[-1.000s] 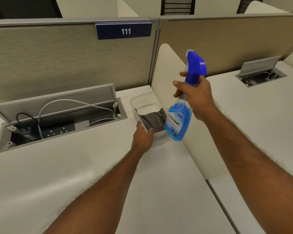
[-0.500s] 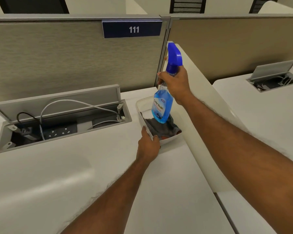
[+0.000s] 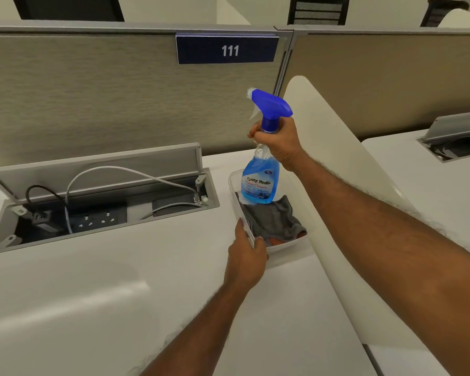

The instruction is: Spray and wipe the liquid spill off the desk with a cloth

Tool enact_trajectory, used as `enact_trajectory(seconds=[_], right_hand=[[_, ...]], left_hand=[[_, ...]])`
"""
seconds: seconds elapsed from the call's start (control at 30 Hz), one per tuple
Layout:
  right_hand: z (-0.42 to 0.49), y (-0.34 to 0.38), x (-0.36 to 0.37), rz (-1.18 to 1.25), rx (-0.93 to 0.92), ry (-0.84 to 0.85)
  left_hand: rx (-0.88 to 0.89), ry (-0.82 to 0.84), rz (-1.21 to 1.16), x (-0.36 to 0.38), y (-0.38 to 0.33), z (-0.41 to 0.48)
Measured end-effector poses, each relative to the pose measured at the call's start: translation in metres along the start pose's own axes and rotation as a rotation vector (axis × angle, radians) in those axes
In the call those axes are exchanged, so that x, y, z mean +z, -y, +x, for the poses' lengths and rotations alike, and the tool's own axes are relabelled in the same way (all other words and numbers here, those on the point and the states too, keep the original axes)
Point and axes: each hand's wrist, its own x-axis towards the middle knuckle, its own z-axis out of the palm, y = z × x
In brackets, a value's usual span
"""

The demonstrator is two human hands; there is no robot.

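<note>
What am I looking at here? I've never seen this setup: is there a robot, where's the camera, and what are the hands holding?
No robot: these are a person's two bare hands, filmed by one wide-angle camera worn on the head, looking forward and down. The right hand grips a blue spray bottle by its neck, its base down inside a clear plastic tub; whether it rests there I cannot tell. The left hand grips the tub's near rim. A grey cloth lies inside. The tub sits on a white desk, beside an open cable box. I cannot make out any spill.
</note>
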Motion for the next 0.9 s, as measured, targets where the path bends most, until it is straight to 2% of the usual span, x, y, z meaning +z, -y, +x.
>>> enact_trajectory(seconds=[0.17, 0.3, 0.37, 0.47, 0.6, 0.9], right_hand=[[0.004, -0.004, 0.005, -0.057, -0.051, 0.033], [0.006, -0.007, 0.004, -0.018, -0.082, -0.142], [0.004, -0.007, 0.003, 0.039, -0.054, -0.183], [0.001, -0.012, 0.002, 0.219, 0.009, -0.157], [-0.003, -0.012, 0.005, 0.288, 0.029, -0.163], [-0.023, -0.013, 0.008, 0.186, -0.006, -0.213]], left_hand=[[0.008, -0.012, 0.028, 0.002, 0.0, 0.001], [0.014, -0.029, 0.051, 0.004, 0.0, 0.001], [0.008, -0.033, 0.043, 0.004, 0.001, 0.001], [0.011, -0.03, 0.035, 0.005, 0.0, 0.0], [0.004, -0.031, 0.034, 0.004, -0.001, -0.001], [-0.024, -0.027, 0.011, 0.003, -0.005, -0.003]])
